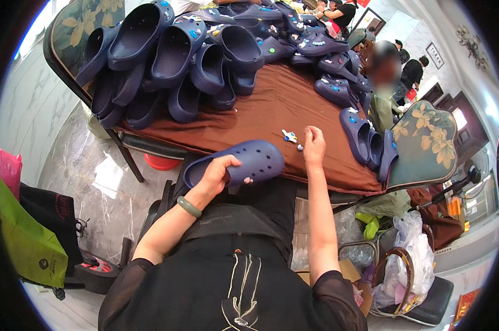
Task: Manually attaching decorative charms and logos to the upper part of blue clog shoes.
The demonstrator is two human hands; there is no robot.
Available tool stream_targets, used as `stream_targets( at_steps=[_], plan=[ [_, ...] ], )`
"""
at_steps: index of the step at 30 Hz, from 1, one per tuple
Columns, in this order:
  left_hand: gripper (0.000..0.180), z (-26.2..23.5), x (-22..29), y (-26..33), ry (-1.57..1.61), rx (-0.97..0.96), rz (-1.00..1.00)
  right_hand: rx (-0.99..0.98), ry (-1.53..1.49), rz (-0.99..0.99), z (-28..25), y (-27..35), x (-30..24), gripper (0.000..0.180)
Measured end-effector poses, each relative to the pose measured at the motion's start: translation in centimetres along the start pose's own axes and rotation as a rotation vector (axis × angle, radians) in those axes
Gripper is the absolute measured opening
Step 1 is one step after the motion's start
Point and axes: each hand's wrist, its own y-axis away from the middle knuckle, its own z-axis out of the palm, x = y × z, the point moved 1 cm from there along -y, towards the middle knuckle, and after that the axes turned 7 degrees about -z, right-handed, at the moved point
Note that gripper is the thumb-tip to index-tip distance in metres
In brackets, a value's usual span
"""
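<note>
bare cloth runs from the tabletop's (260,113) middle to its near edge, where the left hand (216,175) grips a navy clog (258,156). the right hand (315,144), fingers bunched, grasp unclear, hovers beside small charms (289,135). piled clogs (172,58) crowd the left; others (355,132) line the right edge.

Piled clogs (173,58) suggest a makeshift workshop.

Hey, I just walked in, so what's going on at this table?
A person's left hand grips a navy clog with open holes across its top. The right hand is beside small charms on the brown cloth; whether it pinches anything is unclear. More clogs, some with charms, are heaped on the table.
</note>
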Motion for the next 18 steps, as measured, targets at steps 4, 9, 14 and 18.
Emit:
stream_targets(
  at_steps=[4, 9, 14, 18],
  plan=[
    [0.041, 3.0, 2.8, -1.0, 0.171, -0.047, 0.092, 0.018, 0.259, 0.02, -2.6, 0.0, 7.4, 0.023],
    [0.036, 3.0, 1.6, -4.0, 0.176, 0.046, 0.219, 0.271, 0.733, -0.613, -2.2, 0.4, 2.2, 0.023],
    [0.029, 2.7, 0.8, -4.5, 0.174, 0.077, 0.285, -0.501, -0.115, 0.18, 2.5, 4.1, -4.2, 0.041],
    [0.025, 1.8, 0.4, -4.4, 0.131, 0.084, 0.274, -0.607, 0.158, 0.199, 5.6, 5.3, -8.4, 0.062]
  ],
)
